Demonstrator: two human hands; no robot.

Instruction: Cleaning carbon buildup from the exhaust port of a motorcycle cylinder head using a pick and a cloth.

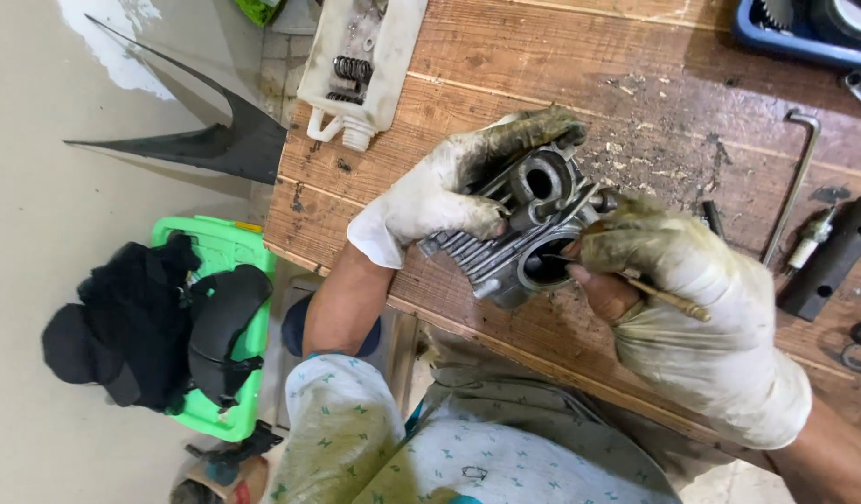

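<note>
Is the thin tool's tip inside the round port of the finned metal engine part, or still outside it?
Inside. The thin tool, held by the right hand, reaches into the engine part's round port.

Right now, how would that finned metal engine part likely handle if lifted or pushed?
The engine part looks like cast metal with thick walls and fins, so probably rigid and heavy for its size. The left hand grips it in a grimy glove, hinting at an oily, somewhat slippery surface. Its blocky shape should slide on the wooden bench rather than roll.
</note>
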